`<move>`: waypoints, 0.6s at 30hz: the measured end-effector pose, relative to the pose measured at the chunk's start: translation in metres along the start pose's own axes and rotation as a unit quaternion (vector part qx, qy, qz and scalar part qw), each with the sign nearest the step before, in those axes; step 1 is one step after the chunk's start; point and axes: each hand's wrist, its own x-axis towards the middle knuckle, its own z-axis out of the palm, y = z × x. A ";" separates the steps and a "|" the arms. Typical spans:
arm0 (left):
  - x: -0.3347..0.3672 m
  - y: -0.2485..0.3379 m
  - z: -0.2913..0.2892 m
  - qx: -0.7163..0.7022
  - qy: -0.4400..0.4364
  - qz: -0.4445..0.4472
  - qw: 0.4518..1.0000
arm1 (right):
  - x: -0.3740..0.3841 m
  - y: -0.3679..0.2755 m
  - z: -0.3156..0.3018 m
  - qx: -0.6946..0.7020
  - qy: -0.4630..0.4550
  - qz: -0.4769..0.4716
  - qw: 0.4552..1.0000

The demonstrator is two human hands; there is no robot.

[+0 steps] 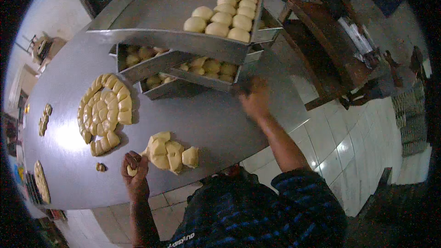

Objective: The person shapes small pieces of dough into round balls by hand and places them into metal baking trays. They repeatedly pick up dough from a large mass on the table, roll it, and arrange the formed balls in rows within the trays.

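Observation:
My left hand [135,174] is closed around a small piece of dough, whose pale side shows between the curled fingers. It is right beside a lumpy cluster of cut dough pieces [165,153] near the table's front edge. Farther left lies a larger round patch of dough pieces [104,105] pressed close together. My right hand [255,97], smeared by motion, is over the table near the front right corner of the stacked trays; its fingers cannot be made out. On the top metal tray [151,35], rows of smooth dough balls [222,18] fill the right side.
Under the top tray, more trays [156,91] with dough balls are stacked crosswise on the metal table [151,115]. A dough scrap [101,167] and a long dough strip [42,181] lie at left. Beyond the right edge are a wooden rack [317,41] and tiled floor [340,154].

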 end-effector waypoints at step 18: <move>0.003 -0.002 0.064 -0.068 -0.030 -0.056 0.996 | 0.028 0.098 -0.013 -0.096 -0.040 -0.051 0.993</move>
